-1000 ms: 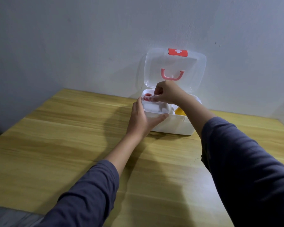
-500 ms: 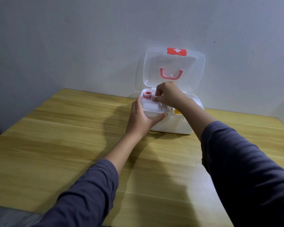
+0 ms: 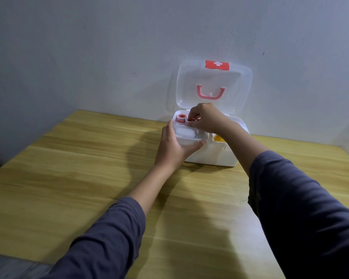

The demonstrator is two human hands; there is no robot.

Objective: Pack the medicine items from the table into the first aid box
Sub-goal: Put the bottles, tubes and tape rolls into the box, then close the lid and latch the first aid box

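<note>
A white first aid box stands open against the wall, its clear lid upright with a red cross clasp and pink handle. My left hand grips the box's front left corner. My right hand is over the inner tray, fingers pinched on a small red-and-white tape roll. A second, larger tape roll sits in the tray's back left compartment. A white pad lies in the front left compartment. Something yellow shows inside on the right.
The box rests at the far side of a wooden table, close to a grey wall. The table's front edge runs along the bottom left.
My right hand has shifted slightly right within the tray, and a second small tape roll now shows at its fingertips beside the larger one. My left hand has kept its hold on the box.
</note>
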